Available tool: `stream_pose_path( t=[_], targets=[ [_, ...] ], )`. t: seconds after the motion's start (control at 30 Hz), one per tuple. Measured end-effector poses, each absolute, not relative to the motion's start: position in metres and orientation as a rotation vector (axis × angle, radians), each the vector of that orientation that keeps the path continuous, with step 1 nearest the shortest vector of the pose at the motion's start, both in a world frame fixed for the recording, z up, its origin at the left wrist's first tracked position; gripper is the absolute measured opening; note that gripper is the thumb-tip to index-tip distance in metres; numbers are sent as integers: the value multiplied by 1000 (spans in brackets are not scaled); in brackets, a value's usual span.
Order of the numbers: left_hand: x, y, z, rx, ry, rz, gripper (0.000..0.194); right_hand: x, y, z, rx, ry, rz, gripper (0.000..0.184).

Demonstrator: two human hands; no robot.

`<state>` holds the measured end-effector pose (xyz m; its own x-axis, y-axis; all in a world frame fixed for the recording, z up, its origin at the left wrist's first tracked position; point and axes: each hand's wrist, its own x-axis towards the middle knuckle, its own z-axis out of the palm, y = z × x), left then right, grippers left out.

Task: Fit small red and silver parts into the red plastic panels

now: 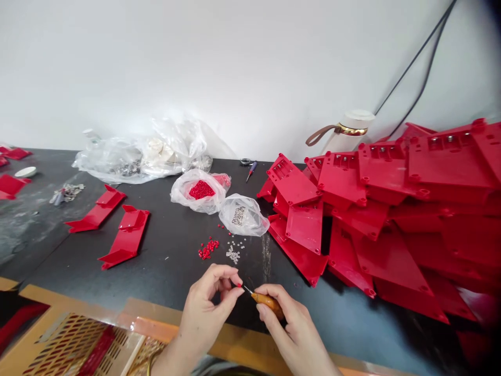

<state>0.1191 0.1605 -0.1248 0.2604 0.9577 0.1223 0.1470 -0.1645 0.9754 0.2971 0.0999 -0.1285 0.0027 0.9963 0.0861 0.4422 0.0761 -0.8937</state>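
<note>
Between thumb and forefinger, my left hand (pixel 209 308) pinches a small red bead-like piece (pixel 239 285). My right hand (pixel 291 324) grips an awl by its wooden handle (pixel 270 303), and the thin metal tip (pixel 247 289) points left at the red piece. Whether the tip touches it I cannot tell. Just beyond my hands lie a loose pile of small red pieces (pixel 208 249) and a pile of small silver rings (pixel 233 254). Behind them are an open plastic bag of red pieces (pixel 201 190) and another of silver pieces (pixel 238 215).
Red plastic housings (pixel 383 219) are heaped high on the right, before a white flask (pixel 352 125). Two red brackets (pixel 127 237) lie at left. Clear bags (pixel 144 151) rest by the wall, near a small screwdriver (pixel 251 171). A yellow perforated crate (pixel 74 344) is below the table edge.
</note>
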Motion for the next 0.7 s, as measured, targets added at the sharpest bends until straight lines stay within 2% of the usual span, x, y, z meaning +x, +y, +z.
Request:
stream_pose_path(
  t=[0.3,0.7],
  targets=[
    [117,159,-125,1753,964,1084,33,298,98,-128,-1420,-1599,871,12],
    [116,156,-121,1529,947,1005,31,301,95,-124,-1350,-1654,887,13]
  ],
)
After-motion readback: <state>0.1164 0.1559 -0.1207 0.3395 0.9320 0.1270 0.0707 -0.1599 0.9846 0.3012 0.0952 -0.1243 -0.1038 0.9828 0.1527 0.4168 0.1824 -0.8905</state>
